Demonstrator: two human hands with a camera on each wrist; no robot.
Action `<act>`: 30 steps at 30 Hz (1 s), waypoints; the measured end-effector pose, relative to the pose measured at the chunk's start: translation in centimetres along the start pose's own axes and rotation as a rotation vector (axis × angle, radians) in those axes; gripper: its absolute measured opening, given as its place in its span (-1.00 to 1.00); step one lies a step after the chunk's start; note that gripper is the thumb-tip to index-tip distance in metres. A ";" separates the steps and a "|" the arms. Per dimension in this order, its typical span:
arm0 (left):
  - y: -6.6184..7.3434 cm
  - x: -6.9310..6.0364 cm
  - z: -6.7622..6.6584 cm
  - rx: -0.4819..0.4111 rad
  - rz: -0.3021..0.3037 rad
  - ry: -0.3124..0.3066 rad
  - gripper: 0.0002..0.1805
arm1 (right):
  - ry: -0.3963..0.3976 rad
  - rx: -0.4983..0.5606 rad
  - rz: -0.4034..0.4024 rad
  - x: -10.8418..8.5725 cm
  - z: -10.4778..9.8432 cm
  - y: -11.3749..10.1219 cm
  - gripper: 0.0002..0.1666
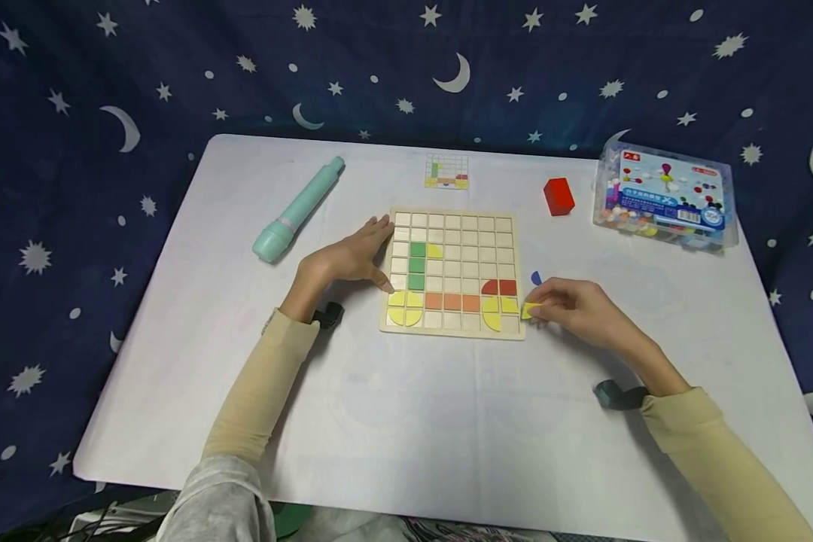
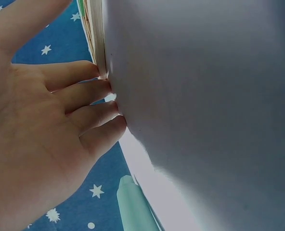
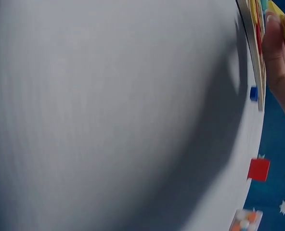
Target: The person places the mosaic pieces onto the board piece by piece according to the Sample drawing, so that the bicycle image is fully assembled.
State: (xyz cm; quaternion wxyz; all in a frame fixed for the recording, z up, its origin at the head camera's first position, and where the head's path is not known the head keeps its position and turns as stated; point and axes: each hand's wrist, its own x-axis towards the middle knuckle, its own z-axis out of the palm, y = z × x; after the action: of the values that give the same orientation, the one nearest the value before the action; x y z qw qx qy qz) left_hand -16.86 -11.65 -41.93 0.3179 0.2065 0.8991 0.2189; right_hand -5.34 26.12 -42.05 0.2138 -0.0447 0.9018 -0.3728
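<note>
A wooden grid board [image 1: 454,336] lies flat on the white table, with yellow, green, orange and red pieces set in some of its squares. Along its left edge rests my left hand [image 1: 352,258], thumb and fingers spread and holding nothing. The left wrist view shows that palm with its fingertips [image 2: 117,122] down at the table and the board's side. My right hand [image 1: 576,307] pinches a small yellow piece [image 1: 528,310] between thumb and fingers, just beside the board's lower right corner. A blue piece [image 1: 536,278] lies right behind this hand, partly hidden by it.
Behind the board lies a small pattern card [image 1: 446,172]. A mint-green flashlight-shaped object [image 1: 301,207] is at the left. Toward the back right are a red block [image 1: 558,196] and a clear plastic box [image 1: 667,197] of colourful parts. A starry dark-blue cloth [image 1: 379,90] hangs behind.
</note>
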 end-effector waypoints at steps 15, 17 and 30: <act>0.0 0.2 0.0 -0.002 0.002 0.002 0.38 | -0.017 0.007 -0.047 0.1 2.1 -1.3 -0.84; 0.0 0.2 0.0 -0.002 0.003 0.003 0.38 | -0.017 0.001 -0.043 0.1 2.2 -1.4 -0.86; 0.0 0.2 0.0 -0.004 0.000 0.001 0.38 | 0.043 -0.028 -0.028 0.1 2.8 -1.8 -0.88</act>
State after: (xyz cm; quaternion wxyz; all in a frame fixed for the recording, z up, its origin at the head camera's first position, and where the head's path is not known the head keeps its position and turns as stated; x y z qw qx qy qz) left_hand -16.99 -11.57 -42.03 0.3177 0.2056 0.8989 0.2210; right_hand -4.43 22.98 -42.65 0.1886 -0.0524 0.9107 -0.3637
